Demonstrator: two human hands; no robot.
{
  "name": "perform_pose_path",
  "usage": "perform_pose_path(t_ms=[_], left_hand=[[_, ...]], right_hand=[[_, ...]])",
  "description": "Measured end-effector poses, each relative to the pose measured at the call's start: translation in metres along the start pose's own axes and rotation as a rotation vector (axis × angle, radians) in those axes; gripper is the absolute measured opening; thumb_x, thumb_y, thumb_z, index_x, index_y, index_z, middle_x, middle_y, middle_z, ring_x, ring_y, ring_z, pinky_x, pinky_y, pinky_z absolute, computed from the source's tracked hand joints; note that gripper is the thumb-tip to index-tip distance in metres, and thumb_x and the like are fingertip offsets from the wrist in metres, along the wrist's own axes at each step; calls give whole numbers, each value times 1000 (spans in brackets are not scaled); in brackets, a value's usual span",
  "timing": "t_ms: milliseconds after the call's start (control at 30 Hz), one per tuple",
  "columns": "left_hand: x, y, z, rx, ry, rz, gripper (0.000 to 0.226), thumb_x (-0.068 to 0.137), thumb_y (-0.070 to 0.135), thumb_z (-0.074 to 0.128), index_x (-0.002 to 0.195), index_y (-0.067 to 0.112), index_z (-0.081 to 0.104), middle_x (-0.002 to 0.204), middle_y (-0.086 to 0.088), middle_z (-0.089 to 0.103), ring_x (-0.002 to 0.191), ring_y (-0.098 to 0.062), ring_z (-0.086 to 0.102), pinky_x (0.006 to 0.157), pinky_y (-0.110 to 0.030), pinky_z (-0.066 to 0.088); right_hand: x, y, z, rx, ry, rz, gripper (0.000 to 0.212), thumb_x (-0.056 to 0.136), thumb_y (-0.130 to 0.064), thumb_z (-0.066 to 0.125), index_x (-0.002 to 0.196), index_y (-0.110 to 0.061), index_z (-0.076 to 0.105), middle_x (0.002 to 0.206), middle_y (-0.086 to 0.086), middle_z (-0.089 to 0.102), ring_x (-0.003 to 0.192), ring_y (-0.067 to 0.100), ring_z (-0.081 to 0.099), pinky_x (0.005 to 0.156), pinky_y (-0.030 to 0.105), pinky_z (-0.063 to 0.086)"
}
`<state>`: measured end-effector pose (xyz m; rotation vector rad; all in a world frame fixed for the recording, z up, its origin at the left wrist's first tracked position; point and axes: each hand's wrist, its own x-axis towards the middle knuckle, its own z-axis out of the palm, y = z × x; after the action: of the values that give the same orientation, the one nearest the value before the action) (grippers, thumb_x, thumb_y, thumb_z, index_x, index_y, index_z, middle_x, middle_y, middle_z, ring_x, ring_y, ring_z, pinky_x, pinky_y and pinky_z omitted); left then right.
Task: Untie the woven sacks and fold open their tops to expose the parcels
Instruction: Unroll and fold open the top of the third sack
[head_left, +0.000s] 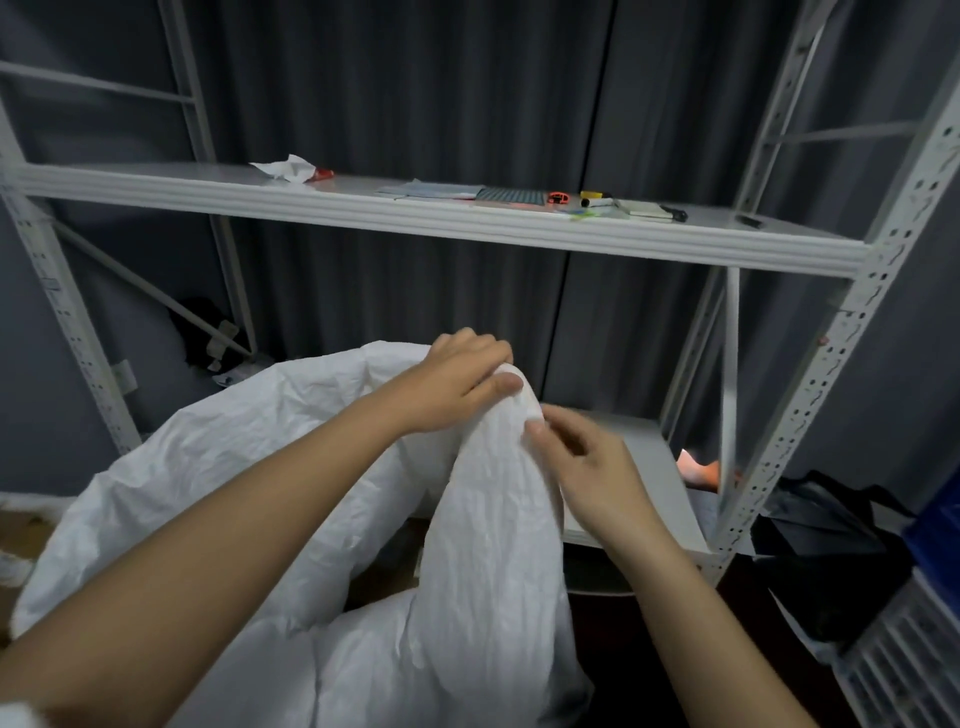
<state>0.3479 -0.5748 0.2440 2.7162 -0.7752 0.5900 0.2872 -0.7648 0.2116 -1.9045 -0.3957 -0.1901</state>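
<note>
Where both hands meet, sack (488, 499) neck gripped

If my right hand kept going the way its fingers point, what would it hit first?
The right hand points up-left at the sack top; its fingertips already pinch that cloth. Beyond lies the left hand, probably next.

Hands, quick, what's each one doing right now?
Left hand: grips the bunched top of the white sack.
Right hand: pinches the sack just below it.

one head-worn camera looks forward and down, close over the hands, facing a metal shelf rack (519, 228).
</note>
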Motion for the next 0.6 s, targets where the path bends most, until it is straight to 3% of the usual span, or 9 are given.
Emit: perform_pose_path(t_ms=[67,133,233,300,367,467,533,600], left_hand=[[13,-2,-1,22,-27,27,37,94,54,29,83,22,43,78,13,37,83,-10,34,82,-30,31],[23,0,-3,116,-30,15,34,96,50,33,94,19,49,88,8,40,90,-15,37,87,-31,30],[26,11,-9,190,237,-237,32,95,45,44,110,18,50,110,-4,44,104,-24,40,90,-35,28],[13,25,-20,12,336,-438,33,94,47,45,98,14,51,103,-4,52,98,-25,48,79,-35,36],[-3,37,-26,-102,144,-597,46,90,60,44,91,14,48,88,1,58,88,-22,56,65,-33,38],[-17,46,-29,77,-133,-703,62,83,66,51,111,11,45,99,-3,58,94,-24,58,64,-31,37],[-14,33,-32,251,-149,-714,45,92,44,52,116,7,46,111,-9,59,101,-29,57,67,-32,37],[-4,7,-41,293,-75,-692,20,94,18,45,107,5,52,113,-15,60,102,-34,58,70,-33,40]], right_hand=[[-2,6,0,-39,-15,33,15,92,-22,60,96,-18,73,86,-1,72,78,10,63,71,24,49],[10,1,0,272,-55,217,11,90,-12,64,89,-6,73,80,9,70,72,16,61,67,25,49],[44,-17,3,638,-55,358,7,85,-3,67,91,-4,67,79,10,66,64,15,61,61,21,52],[72,-25,6,673,20,329,26,82,0,71,102,-9,57,85,13,62,56,13,59,57,25,52],[95,-34,12,661,18,298,40,81,3,70,113,-12,50,85,16,60,59,19,58,58,29,51],[126,-46,26,637,-20,244,33,85,7,63,111,-13,59,102,17,63,80,24,67,71,30,59],[141,-54,34,674,-19,228,27,88,8,58,104,-11,65,110,16,61,91,23,67,75,27,59],[153,-54,34,648,9,213,23,92,6,54,105,-7,67,111,14,61,97,21,65,77,24,58]])
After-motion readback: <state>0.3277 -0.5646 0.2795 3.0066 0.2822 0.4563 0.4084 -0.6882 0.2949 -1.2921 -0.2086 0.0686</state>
